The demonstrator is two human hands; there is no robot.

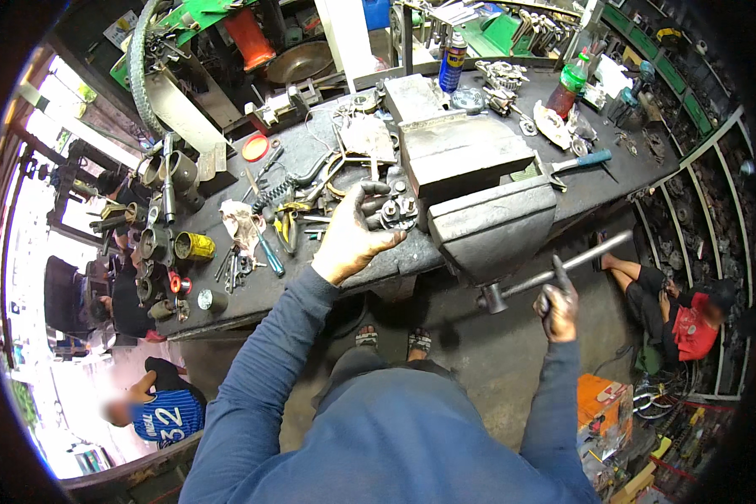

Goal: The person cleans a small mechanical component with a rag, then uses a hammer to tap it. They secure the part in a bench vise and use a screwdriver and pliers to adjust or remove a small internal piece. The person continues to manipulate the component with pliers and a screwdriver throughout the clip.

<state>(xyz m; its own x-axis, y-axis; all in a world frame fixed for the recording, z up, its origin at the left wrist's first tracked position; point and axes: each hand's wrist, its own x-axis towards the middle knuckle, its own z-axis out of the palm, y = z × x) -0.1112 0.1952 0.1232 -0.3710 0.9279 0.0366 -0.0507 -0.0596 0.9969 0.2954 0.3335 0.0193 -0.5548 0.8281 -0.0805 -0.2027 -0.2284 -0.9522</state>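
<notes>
Left hand (357, 237) pinches the metal part (400, 213) beside the vise (494, 223); right hand (556, 309) curls at the handle bar (603, 250), grip unclear: support part squarely, turn bar gently.

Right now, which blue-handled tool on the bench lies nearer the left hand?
The slim blue-handled tool beside the yellow-handled pliers, left of the left hand; the other lies right of the vise.

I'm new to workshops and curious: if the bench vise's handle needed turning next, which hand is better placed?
Probably the right hand: it is directly at the handle. The left hand is left of the bench vise, at a small metal part.
</notes>
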